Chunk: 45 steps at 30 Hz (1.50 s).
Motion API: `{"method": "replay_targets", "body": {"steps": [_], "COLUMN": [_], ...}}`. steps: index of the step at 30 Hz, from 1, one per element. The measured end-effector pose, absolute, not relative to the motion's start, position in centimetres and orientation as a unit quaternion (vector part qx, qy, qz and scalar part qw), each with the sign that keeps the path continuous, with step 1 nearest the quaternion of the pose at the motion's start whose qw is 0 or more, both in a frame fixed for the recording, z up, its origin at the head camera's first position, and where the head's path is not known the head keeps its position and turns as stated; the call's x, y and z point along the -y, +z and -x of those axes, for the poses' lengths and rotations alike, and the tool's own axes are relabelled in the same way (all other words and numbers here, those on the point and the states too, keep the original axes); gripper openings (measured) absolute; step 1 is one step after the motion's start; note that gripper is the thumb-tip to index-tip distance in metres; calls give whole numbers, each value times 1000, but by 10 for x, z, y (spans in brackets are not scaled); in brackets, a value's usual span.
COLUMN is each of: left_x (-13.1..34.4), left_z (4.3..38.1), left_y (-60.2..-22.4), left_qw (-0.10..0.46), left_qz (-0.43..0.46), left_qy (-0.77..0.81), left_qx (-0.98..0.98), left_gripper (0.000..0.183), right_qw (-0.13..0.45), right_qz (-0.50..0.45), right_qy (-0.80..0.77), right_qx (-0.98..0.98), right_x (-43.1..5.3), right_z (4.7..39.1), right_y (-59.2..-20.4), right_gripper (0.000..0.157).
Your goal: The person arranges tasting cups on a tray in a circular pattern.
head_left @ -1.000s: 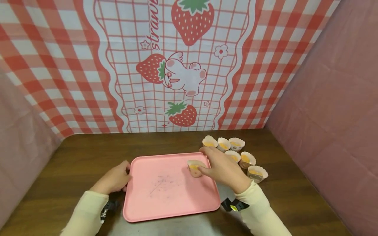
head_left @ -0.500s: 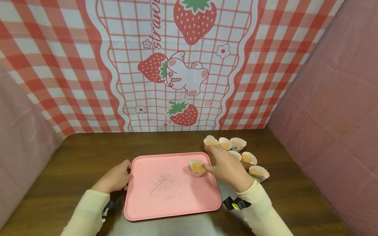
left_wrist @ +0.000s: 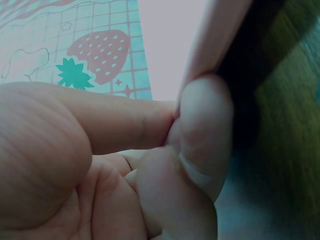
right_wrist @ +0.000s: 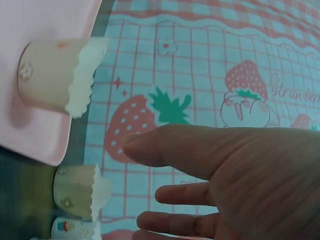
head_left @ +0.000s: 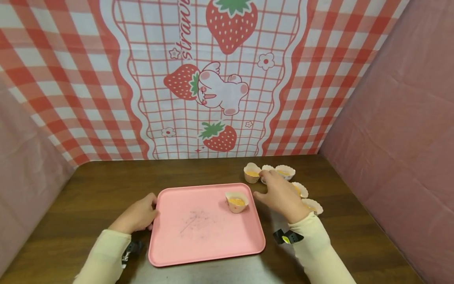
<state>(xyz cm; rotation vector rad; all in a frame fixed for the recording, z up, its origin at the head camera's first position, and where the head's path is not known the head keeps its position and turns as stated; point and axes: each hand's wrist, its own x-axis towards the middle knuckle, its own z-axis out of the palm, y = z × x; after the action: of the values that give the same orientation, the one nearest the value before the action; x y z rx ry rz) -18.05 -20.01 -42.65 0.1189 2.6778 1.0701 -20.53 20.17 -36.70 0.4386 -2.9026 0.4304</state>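
Observation:
My left hand (head_left: 139,213) pinches the left rim of a pink rectangular tray (head_left: 198,244); the left wrist view shows thumb and finger (left_wrist: 207,115) meeting over that edge. A paper baking cup (head_left: 236,202) with scalloped rim and yellow contents stands upright near the tray's back right corner. Just right of the tray, my right hand (head_left: 280,195) hovers with fingers spread and holds nothing. It partly hides several similar cups standing on the table, among them a tan one (head_left: 252,173) at the back and a wide one (head_left: 285,172) behind the fingers.
The wooden table (head_left: 354,236) has a grey metallic area (head_left: 198,275) along its front. A red-and-white checked strawberry cloth (head_left: 198,47) hangs behind, with pink cloth (head_left: 400,118) at the right side. Further cups (head_left: 313,206) stand right of my right hand.
My right hand has let go of the baking cup on the tray and moved right, over the other cups. The cup now stands alone there. My left hand stays at the tray's rim.

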Motion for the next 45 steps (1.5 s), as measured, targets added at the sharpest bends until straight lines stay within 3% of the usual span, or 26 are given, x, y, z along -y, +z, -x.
{"method": "replay_targets", "body": {"steps": [5,16,27,34,41,45], "left_x": [200,199,200,200,200,200], "left_z": [181,178,181,181,181,181], "left_y": [-427,-425,-427,-427,-425,-425], "left_qw": [122,121,115,116,115,118], "left_qz": [-42,-43,-47,-46,-48,-47], "left_qy": [369,365,359,358,352,349], "left_qx": [-921,-922,-925,-925,-928,-928], "left_gripper": [15,13,13,13,14,15], "right_qw": [71,-25,-41,-48,-50,-43], "right_qz": [-132,-77,-65,-64,-63,-85], "right_qy": [128,82,81,79,61,59], "right_qx": [980,993,994,994,995,994], "right_x": [-209,-222,-230,-230,-227,-224], "right_z": [211,220,227,227,224,223], "right_y": [-369,-378,-385,-385,-383,-382], "right_gripper": [55,90,91,78,42,32]}}
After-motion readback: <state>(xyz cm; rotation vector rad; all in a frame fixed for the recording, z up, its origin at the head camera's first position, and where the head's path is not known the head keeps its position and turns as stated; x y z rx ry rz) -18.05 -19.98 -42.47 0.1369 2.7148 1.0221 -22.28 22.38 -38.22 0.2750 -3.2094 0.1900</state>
